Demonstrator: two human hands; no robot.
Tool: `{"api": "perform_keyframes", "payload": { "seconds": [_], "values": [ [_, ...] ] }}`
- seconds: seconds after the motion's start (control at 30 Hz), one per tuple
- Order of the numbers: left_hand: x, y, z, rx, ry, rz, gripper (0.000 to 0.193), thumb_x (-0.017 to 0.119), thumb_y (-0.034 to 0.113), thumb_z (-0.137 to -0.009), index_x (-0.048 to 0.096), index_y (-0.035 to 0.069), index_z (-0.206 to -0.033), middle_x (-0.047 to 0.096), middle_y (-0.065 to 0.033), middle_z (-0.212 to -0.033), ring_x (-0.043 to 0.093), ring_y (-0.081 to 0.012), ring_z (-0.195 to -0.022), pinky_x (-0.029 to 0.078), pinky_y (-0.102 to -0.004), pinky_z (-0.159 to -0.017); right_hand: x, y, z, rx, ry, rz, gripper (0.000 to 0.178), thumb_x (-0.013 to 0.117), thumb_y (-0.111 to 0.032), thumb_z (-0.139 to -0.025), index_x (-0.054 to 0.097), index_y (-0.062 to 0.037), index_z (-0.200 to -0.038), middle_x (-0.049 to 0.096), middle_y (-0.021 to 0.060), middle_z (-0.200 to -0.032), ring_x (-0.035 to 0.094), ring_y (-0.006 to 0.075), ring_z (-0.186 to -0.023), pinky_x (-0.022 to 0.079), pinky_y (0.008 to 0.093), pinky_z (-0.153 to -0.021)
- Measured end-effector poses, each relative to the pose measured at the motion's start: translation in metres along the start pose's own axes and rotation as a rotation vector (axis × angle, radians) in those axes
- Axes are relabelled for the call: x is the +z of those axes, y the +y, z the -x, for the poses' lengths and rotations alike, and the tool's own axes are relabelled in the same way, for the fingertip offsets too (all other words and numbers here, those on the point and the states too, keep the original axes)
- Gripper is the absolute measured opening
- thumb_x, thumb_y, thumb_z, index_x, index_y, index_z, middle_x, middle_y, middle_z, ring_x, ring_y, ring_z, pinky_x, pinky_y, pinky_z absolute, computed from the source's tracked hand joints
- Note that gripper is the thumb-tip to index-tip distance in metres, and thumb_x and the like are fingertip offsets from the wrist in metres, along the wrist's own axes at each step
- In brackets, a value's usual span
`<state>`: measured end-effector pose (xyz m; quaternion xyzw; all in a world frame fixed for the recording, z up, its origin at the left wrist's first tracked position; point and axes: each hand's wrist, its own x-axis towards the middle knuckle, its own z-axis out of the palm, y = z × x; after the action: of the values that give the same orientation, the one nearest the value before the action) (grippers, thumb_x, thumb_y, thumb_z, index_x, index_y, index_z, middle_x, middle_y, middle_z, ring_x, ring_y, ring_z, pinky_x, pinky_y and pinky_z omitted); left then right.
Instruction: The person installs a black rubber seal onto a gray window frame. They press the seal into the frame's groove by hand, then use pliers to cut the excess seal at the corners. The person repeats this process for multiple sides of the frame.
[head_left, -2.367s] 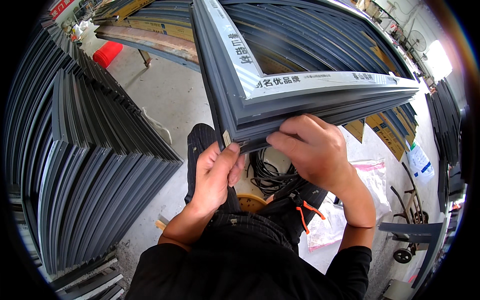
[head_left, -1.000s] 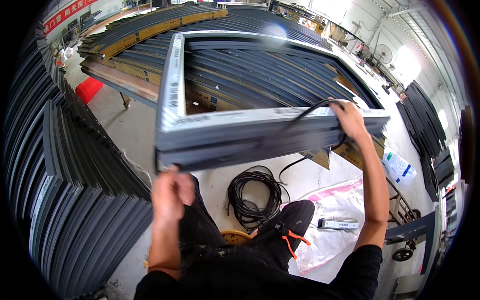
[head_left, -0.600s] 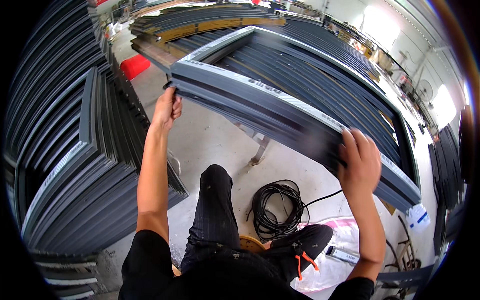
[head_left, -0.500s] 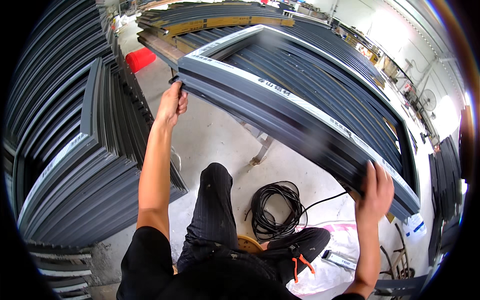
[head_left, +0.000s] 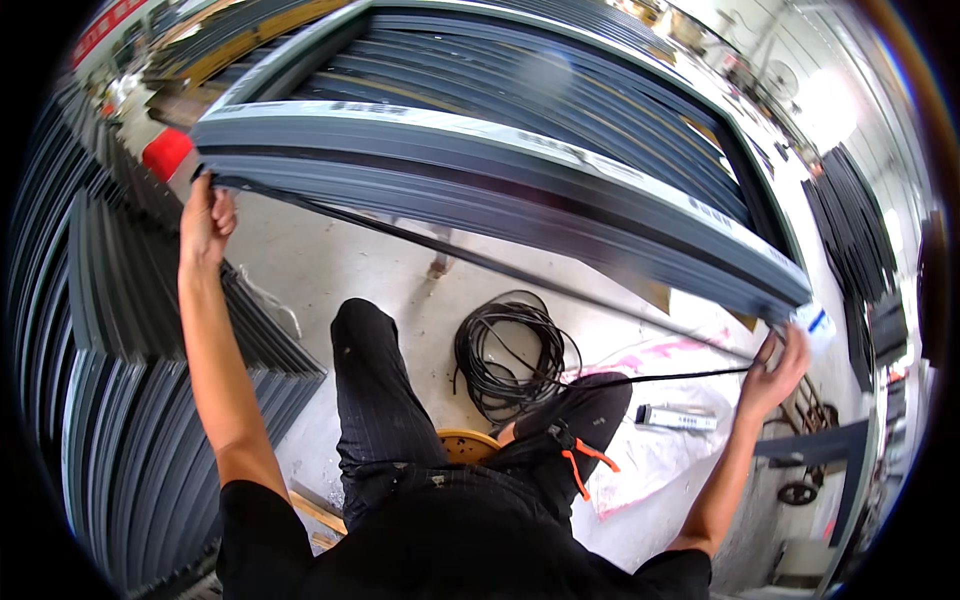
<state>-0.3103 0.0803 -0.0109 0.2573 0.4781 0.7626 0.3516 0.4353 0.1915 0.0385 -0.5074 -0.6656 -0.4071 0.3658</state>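
Black, thin and rubber-looking, a long strip [head_left: 560, 288] begins at upper left, where the left hand [head_left: 207, 228] closes its grip on it by a corner of the dark grey, rectangular metal frame [head_left: 480, 180], seemingly as an anchor. At centre right the right hand [head_left: 778, 370] grips it, apparently for tension.
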Motion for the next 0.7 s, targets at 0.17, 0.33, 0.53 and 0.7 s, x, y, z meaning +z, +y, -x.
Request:
{"api": "perform_keyframes", "payload": {
  "seconds": [0.17, 0.33, 0.53, 0.7],
  "values": [
    [-0.001, 0.001, -0.005, -0.010, 0.062, 0.003, 0.042, 0.053, 0.044, -0.100, 0.050, 0.013, -0.072, 0.035, 0.0053, -0.055, 0.031, -0.0070, -0.045, 0.023, -0.0235, -0.042, 0.011, 0.095, -0.078, 0.206, 0.150, -0.060, 0.027, 0.064, -0.021, -0.096, 0.066, -0.0031, -0.116, 0.065, 0.0134, -0.112, 0.063, 0.0263, -0.101, 0.051, 0.0364, -0.085],
    [0.004, -0.008, -0.004, -0.068, 0.046, 0.025, 0.039, 0.060, 0.046, -0.096, 0.053, 0.012, -0.078, 0.047, 0.0039, -0.062, 0.040, -0.0084, -0.050, 0.034, -0.0227, -0.046, 0.082, 0.106, -0.114, 0.168, -0.281, -0.442, 0.029, 0.059, -0.024, -0.099, 0.066, 0.0008, -0.112, 0.067, 0.0104, -0.102, 0.062, 0.0180, -0.093, 0.047, 0.0287, -0.083],
    [0.024, -0.001, 0.010, 0.029, 0.122, -0.014, 0.040, 0.057, 0.039, -0.099, 0.054, 0.005, -0.077, 0.043, 0.0015, -0.058, 0.039, -0.0109, -0.050, 0.030, -0.0257, -0.045, 0.108, 0.092, -0.115, 0.311, -0.543, -0.634, 0.048, 0.056, -0.040, -0.100, 0.065, 0.0059, -0.091, 0.061, 0.0076, -0.076, 0.056, 0.0145, -0.074, 0.043, 0.0280, -0.074],
    [0.042, 0.001, 0.026, 0.017, 0.158, 0.057, 0.040, 0.057, 0.039, -0.099, 0.052, 0.006, -0.077, 0.043, 0.0009, -0.060, 0.039, -0.0109, -0.052, 0.031, -0.0248, -0.047, 0.103, 0.091, -0.116, 0.436, -0.492, -0.826, 0.045, 0.053, -0.043, -0.101, 0.065, -0.0021, -0.086, 0.059, 0.0023, -0.076, 0.055, 0.0105, -0.074, 0.042, 0.0237, -0.071]
  ]
}}
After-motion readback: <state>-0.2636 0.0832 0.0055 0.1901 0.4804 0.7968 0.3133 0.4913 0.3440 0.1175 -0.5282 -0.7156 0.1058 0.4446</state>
